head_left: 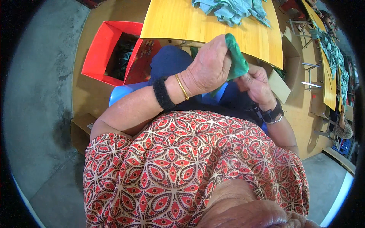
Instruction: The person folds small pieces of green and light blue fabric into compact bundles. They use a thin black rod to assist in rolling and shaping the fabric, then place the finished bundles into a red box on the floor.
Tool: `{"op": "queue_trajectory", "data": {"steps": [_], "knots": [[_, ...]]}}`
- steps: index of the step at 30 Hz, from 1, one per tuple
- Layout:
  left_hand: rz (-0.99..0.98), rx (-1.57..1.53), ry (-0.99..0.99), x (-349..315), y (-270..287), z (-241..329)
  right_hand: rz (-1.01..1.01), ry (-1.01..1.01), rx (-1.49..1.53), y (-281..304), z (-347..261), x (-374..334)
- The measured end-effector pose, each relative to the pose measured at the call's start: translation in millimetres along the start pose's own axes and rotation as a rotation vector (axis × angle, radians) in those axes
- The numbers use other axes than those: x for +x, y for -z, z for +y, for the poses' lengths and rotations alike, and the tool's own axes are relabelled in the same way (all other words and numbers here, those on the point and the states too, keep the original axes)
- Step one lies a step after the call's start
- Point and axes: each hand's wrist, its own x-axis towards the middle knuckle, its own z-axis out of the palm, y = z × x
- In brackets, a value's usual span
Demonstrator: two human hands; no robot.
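Note:
Between my two hands is a shiny green piece [237, 57] that looks like thin cloth or film; its exact kind does not show. My left hand [209, 64] is closed, with the green piece bunched along its finger side. Just to the right and lower, my right hand [259, 85] pinches the piece's lower edge between thumb and fingers. Part of the green material hangs below, half hidden by my hands. Both hands are over my lap, in front of the table's near edge.
A yellow wooden table [178, 22] holds a pile of blue-green cloth pieces [235, 11]. To the left stands a red box [99, 53] with dark items inside. An open cardboard box [279, 85] is at the right. Farther right, another long table [330, 81] carries similar cloth pieces.

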Motion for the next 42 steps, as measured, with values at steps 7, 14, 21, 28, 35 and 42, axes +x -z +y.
{"op": "queue_trajectory", "data": {"steps": [7,14,21,28,35,42], "knots": [[-0.202,-0.312,0.048,14,22,8,-0.018,0.118,-0.037,10,-5,3],[-0.120,-0.473,0.195,10,17,22,0.043,0.187,-0.130,7,7,5],[-0.063,-0.391,0.142,5,9,19,-0.011,0.114,0.018,10,18,5],[-0.097,-0.311,0.117,4,7,16,0.001,0.091,0.152,3,17,2],[-0.100,-0.186,0.046,0,4,16,0.057,0.112,0.161,-2,17,-1],[-0.110,-0.160,0.003,-1,1,12,-0.016,0.100,0.234,-3,10,-4]]}}
